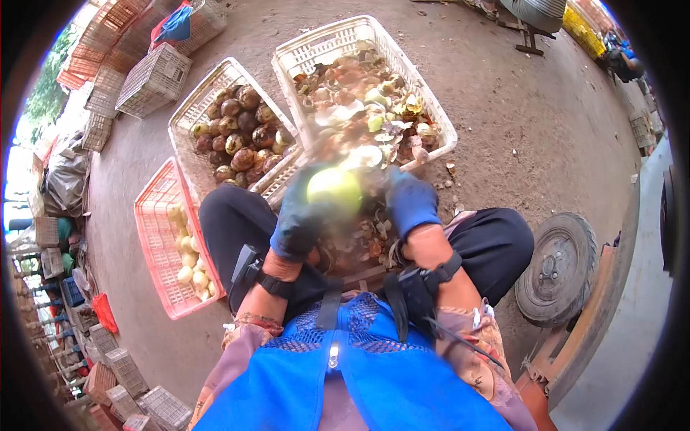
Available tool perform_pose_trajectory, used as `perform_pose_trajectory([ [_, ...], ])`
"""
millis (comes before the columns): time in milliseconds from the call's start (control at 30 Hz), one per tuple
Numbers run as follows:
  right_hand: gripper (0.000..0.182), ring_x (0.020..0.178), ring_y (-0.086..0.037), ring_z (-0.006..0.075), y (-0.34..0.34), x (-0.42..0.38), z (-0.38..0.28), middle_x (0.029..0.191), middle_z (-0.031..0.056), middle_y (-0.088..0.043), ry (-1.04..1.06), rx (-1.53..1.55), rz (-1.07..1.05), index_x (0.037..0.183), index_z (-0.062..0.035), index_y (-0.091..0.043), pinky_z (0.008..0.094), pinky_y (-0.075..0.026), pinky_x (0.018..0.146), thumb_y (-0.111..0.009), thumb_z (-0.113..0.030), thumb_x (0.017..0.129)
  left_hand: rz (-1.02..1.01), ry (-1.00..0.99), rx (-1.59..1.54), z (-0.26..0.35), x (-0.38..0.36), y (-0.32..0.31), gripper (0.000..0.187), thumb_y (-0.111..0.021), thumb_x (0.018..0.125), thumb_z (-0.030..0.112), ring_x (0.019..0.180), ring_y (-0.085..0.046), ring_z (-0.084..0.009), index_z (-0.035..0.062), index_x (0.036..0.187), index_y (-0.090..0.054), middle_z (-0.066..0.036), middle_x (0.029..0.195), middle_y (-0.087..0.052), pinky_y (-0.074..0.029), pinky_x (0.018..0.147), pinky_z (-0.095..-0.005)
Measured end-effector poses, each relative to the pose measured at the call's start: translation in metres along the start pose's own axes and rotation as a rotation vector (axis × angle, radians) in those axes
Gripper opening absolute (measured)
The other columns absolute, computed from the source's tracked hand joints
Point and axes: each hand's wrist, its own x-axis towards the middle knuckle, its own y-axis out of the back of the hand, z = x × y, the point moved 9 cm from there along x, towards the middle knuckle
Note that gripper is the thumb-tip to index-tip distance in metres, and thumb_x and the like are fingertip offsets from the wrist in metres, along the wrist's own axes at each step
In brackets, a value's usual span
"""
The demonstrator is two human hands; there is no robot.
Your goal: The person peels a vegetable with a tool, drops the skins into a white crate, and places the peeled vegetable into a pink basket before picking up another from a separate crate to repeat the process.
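Note:
My left hand [297,219], in a dark blue glove, grips a round pale green fruit or vegetable [336,191] above the crate between my knees. To its right, my right hand [412,199], gloved in blue, is curled closed. Motion blur hides its fingertips and whatever they hold. Just beyond my hands, a white crate [438,144] contains many peel scraps [374,108]. More scraps [370,241] lie below my hands. Ahead on the left, another white crate [188,115] holds brown, round unpeeled produce [244,133].
Left of my knee, a pink crate [154,215] holds pale peeled pieces [192,262]. A wheel [555,267] stands beside my right knee, near a metal cart edge [611,345]. Stacked crates [154,80] stand at the far left. A seated person [535,11] is at the top right.

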Motion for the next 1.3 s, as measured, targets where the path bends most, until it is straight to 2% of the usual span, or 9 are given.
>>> perform_pose_trajectory([
  [67,0.034,0.085,-0.069,0.0331,0.026,-0.004,-0.001,0.093,0.0191,-0.068,0.152,0.335,0.292,0.12,-0.0113,-0.06,0.039,-0.055,0.069,-0.059,-0.015,0.087,0.015,0.035,-0.178,0.005,0.001,0.004,0.048,-0.066,0.071,0.01,0.094,-0.06,-0.0161,-0.0003,0.117,-0.057,-0.007,0.105,-0.062,-0.049,0.083,-0.0284],
  [200,0.032,0.076,-0.065,0.0341,0.062,-0.046,-0.021,0.093,0.0167,-0.067,0.5,0.488,0.533,0.114,-0.0112,-0.062,0.0432,-0.052,0.065,-0.061,-0.016,0.082,-0.02,0.022,-0.134,-0.016,0.005,0.004,0.054,-0.062,0.073,0.014,0.093,-0.06,-0.0132,0.0009,0.124,-0.052,-0.007,0.108,-0.062,-0.051,0.08,-0.0262],
  [467,0.026,0.081,-0.066,0.0364,0.023,-0.02,-0.025,0.088,0.018,-0.067,0.316,0.165,0.272,0.107,-0.0088,-0.061,0.0457,-0.052,0.067,-0.059,-0.015,0.082,-0.046,-0.016,-0.098,-0.024,0.004,0.002,0.059,-0.067,0.071,0.014,0.097,-0.06,-0.0144,0.0009,0.127,-0.052,-0.006,0.11,-0.061,-0.05,0.084,-0.0273],
  [633,0.021,0.085,-0.066,0.038,0.039,-0.019,0.013,0.092,0.0202,-0.068,0.109,0.669,0.366,0.104,-0.0043,-0.064,0.0428,-0.053,0.074,-0.054,-0.019,0.092,-0.017,-0.004,-0.113,-0.01,0.003,-0.001,0.059,-0.066,0.072,0.012,0.1,-0.059,-0.0145,-0.0002,0.128,-0.051,-0.007,0.112,-0.061,-0.05,0.085,-0.0275],
  [700,0.022,0.078,-0.067,0.0341,0.04,-0.021,0.006,0.092,0.0169,-0.067,0.178,0.636,0.408,0.1,-0.0101,-0.063,0.0445,-0.053,0.069,-0.05,-0.027,0.093,-0.017,-0.009,-0.076,-0.012,0.002,-0.001,0.059,-0.065,0.072,0.01,0.101,-0.059,-0.0144,-0.0006,0.128,-0.051,-0.007,0.113,-0.061,-0.05,0.085,-0.0275],
  [767,0.019,0.077,-0.065,0.0329,0.069,-0.047,-0.022,0.084,0.016,-0.065,0.642,0.845,0.654,0.099,-0.011,-0.063,0.0437,-0.052,0.067,-0.051,-0.024,0.091,-0.075,0.067,-0.353,-0.02,0.002,-0.007,0.058,-0.063,0.072,0.004,0.102,-0.059,-0.0157,-0.0008,0.128,-0.051,-0.008,0.115,-0.061,-0.05,0.086,-0.0271],
  [1067,0.026,0.077,-0.066,0.033,0.059,-0.036,-0.032,0.088,0.016,-0.067,0.532,0.362,0.439,0.111,-0.013,-0.064,0.0401,-0.053,0.065,-0.064,-0.022,0.087,-0.199,0.113,-0.284,-0.027,-0.003,-0.018,0.063,-0.068,0.065,-0.003,0.102,-0.062,-0.0201,0.0009,0.127,-0.053,-0.009,0.117,-0.062,-0.058,0.081,-0.0335],
  [1200,0.027,0.075,-0.065,0.0341,0.05,-0.025,-0.007,0.093,0.0151,-0.067,0.371,0.718,0.388,0.11,-0.0146,-0.063,0.0423,-0.053,0.064,-0.064,-0.02,0.084,-0.119,0.125,-0.34,-0.022,0.001,-0.01,0.062,-0.066,0.068,0.002,0.101,-0.062,-0.0198,-0.0002,0.128,-0.051,-0.01,0.116,-0.061,-0.056,0.082,-0.0321],
  [1300,0.027,0.075,-0.066,0.0332,0.044,-0.046,-0.03,0.093,0.0143,-0.067,0.494,0.281,0.446,0.11,-0.014,-0.061,0.0423,-0.053,0.064,-0.063,-0.017,0.083,-0.129,0.117,-0.347,-0.023,0.001,-0.006,0.061,-0.064,0.07,0.008,0.103,-0.062,-0.0193,-0.0014,0.129,-0.05,-0.011,0.117,-0.061,-0.054,0.084,-0.0309],
])
